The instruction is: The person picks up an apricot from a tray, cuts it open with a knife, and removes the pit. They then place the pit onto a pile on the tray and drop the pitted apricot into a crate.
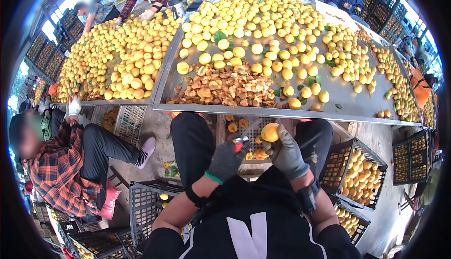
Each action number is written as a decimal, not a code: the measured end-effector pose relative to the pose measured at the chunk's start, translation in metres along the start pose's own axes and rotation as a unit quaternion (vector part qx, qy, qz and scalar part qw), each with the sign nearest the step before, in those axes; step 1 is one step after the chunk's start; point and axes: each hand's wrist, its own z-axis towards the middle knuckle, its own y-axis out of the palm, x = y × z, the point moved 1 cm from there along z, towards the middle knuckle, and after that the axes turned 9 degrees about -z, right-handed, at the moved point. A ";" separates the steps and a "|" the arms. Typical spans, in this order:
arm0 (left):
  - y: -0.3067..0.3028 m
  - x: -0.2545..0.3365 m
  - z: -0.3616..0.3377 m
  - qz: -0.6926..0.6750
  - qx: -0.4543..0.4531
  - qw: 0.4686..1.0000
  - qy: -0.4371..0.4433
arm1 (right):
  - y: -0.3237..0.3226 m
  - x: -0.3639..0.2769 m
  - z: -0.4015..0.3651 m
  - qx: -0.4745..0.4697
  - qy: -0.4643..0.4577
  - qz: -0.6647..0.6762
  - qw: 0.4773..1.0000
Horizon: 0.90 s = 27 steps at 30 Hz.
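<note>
My left hand, in a dark glove with a green cuff, is closed around a small red-handled tool; its working end is too small to make out. My right hand, gloved in grey, pinches a round yellow-orange fruit that looks like an apricot. Both hands are above my lap, a short gap apart. Below them, between my knees, a crate contains orange fruit pieces. Just beyond, on the metal table, lies a heap of brownish cut pieces with whole yellow fruit spread behind it.
To my left, a person in a plaid shirt sits at a second fruit-covered table. More people work across the tables. Black crates of fruit stand at my right, and another black crate is at my left. Raised rims edge the tables.
</note>
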 end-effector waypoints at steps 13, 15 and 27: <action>-0.038 0.043 0.029 -0.002 -0.177 0.978 0.114 | 0.002 0.009 -0.023 -0.177 0.043 -0.322 0.929; -0.038 0.045 0.033 0.035 -0.202 0.971 0.127 | 0.006 0.011 -0.023 -0.175 -0.045 -0.446 0.877; -0.001 0.031 0.022 -0.059 -0.047 0.988 0.135 | 0.012 0.015 -0.015 -0.014 -0.240 -0.561 0.792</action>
